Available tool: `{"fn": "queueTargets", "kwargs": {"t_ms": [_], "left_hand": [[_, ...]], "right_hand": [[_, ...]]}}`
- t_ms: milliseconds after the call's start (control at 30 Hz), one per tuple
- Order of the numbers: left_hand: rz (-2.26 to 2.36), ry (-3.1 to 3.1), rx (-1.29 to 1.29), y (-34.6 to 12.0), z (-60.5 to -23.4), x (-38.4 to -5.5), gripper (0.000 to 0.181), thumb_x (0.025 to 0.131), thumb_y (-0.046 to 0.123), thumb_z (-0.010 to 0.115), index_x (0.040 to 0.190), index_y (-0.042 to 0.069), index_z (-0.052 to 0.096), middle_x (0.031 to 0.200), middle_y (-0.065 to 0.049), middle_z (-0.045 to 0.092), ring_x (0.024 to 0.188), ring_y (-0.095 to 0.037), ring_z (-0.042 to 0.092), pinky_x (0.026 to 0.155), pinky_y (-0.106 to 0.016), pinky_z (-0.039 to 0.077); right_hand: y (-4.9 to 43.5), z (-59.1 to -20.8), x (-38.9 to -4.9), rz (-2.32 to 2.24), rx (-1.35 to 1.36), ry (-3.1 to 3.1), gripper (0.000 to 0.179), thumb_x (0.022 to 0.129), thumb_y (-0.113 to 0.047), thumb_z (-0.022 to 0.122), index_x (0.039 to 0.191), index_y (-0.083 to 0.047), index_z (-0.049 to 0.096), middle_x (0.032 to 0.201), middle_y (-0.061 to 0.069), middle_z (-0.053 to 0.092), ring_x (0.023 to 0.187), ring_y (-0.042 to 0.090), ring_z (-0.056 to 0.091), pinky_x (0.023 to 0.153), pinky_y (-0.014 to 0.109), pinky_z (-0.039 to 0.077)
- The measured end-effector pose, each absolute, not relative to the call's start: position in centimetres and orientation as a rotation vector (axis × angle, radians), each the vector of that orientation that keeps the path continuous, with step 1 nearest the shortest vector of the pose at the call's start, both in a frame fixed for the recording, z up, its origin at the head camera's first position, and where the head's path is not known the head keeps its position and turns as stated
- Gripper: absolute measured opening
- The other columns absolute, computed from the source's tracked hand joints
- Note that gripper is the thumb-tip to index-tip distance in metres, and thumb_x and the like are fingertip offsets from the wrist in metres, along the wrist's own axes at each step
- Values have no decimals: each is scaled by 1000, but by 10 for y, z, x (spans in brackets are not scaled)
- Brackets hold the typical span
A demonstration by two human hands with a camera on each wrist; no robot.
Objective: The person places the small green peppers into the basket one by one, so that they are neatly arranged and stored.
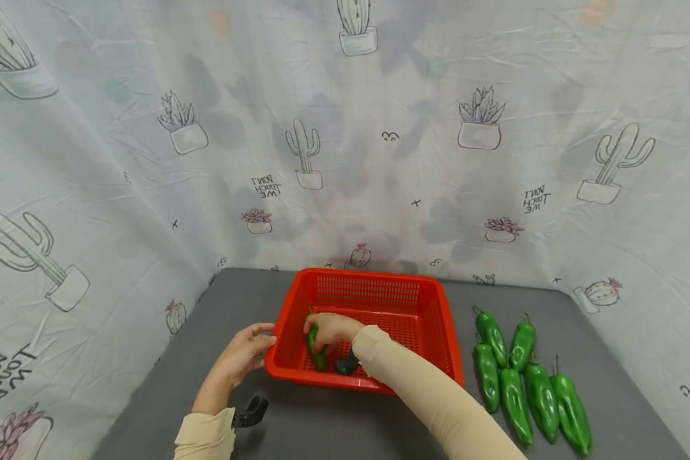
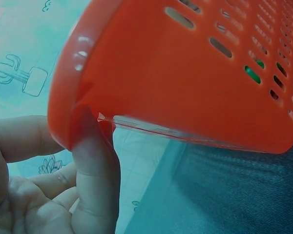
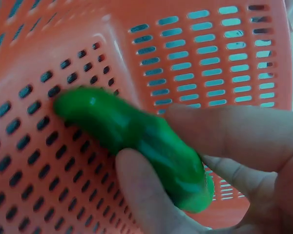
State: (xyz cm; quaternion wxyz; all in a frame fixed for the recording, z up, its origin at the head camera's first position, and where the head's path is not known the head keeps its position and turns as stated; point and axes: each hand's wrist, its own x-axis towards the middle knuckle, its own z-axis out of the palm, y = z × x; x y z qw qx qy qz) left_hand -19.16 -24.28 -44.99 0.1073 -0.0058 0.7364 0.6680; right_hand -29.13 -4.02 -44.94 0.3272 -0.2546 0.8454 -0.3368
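Note:
A red plastic basket (image 1: 374, 382) with slotted walls stands on the grey table. My left hand (image 1: 243, 351) pinches its left rim; in the left wrist view the thumb and a finger (image 2: 95, 180) lie on either side of that rim. Inside the basket, at its left end, my right hand (image 1: 335, 329) holds a green pepper (image 1: 315, 348). Up close in the right wrist view, the same pepper (image 3: 132, 134) lies between thumb and fingers, just over the perforated floor. Whether its lower end touches the floor I cannot tell.
Several green peppers (image 1: 543, 402) lie in a loose group on the table (image 1: 316, 428) to the right of the basket. Behind and at both sides hangs a pale curtain (image 1: 356, 160) printed with cactus drawings.

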Motion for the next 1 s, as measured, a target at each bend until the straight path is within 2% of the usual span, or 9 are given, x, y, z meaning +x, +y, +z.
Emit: {"fn": "queueTargets", "kwargs": {"t_ms": [167, 300, 733, 1000], "left_hand": [[1971, 2170, -50, -240, -453, -190, 49, 96, 14, 52, 136, -7, 32, 115, -22, 62, 92, -24, 66, 73, -33, 55], [1979, 2171, -69, -239, -455, -188, 48, 96, 13, 53, 135, -7, 34, 116, -23, 61, 93, -24, 67, 73, -33, 56], [1982, 2147, 0, -241, -452, -188, 52, 98, 15, 51, 138, -9, 29, 114, -20, 63, 92, -23, 66, 74, -33, 56], [1981, 2157, -12, -242, -448, -191, 50, 97, 14, 51, 137, -9, 30, 111, -18, 63, 90, -22, 66, 73, -32, 55]], "right_hand": [[-39, -454, -291, -967, -607, 2152, 45, 77, 7, 71, 118, -5, 57, 116, 12, 52, 88, 21, 58, 75, 43, 55], [-37, -455, -290, -951, -604, 2151, 49, 78, 4, 72, 123, -9, 59, 116, 10, 53, 87, 19, 57, 78, 43, 54], [-32, -445, -290, -893, -628, 2216, 59, 78, -2, 71, 133, -19, 56, 115, 7, 58, 81, 19, 62, 70, 43, 56], [-26, -438, -297, -933, -643, 2219, 59, 81, -7, 71, 137, -15, 52, 135, 8, 48, 82, 20, 62, 69, 42, 56]]}}
